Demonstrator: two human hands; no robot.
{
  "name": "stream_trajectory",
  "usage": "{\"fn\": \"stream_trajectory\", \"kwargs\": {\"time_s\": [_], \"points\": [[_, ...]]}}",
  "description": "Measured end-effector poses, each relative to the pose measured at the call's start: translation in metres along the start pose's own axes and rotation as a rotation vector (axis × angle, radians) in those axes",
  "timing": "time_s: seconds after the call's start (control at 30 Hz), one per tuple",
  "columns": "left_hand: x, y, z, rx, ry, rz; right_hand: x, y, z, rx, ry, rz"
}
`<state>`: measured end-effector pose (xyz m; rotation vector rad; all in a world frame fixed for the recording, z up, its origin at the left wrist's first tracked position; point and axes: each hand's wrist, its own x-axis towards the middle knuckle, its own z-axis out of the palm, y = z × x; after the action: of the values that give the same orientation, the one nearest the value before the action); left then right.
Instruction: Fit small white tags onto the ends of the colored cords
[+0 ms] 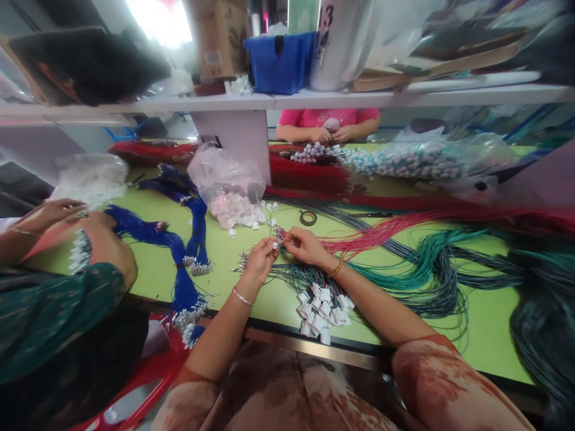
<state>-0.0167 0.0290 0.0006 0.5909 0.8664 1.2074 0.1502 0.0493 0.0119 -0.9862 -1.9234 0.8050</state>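
My left hand (262, 261) pinches a small white plastic connector (275, 245) between thumb and fingertips. Close beside it, my right hand (304, 245) has its fingers closed on a thin wire, whose end is too small to make out clearly. Red wires (372, 232) with metal tips at their ends reach the table just beyond my fingers. Green wires (386, 274) and dark grey wires (442, 281) run off to the right under my right forearm. Nearer my body lies a pile of wired white connectors (321, 311).
A plastic bag of white connectors (233, 203) lies behind my left hand, near a roll of dark tape (308, 218). Blue wire bundles (179, 263) lie left, beside a co-worker's hands (96, 224). Another person (330, 126) sits opposite, below a shelf (287, 100).
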Motion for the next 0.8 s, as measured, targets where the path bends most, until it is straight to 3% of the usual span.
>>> {"fn": "stream_trajectory", "kwargs": {"time_s": [0.5,0.8], "points": [[0.003,-0.011,0.002,0.080,0.033,0.031,-0.003,-0.004,-0.001,-0.249,-0.077,-0.148],[0.003,-0.016,0.008,0.180,0.082,0.065,-0.005,-0.004,-0.001,-0.249,-0.119,-0.073]]}}
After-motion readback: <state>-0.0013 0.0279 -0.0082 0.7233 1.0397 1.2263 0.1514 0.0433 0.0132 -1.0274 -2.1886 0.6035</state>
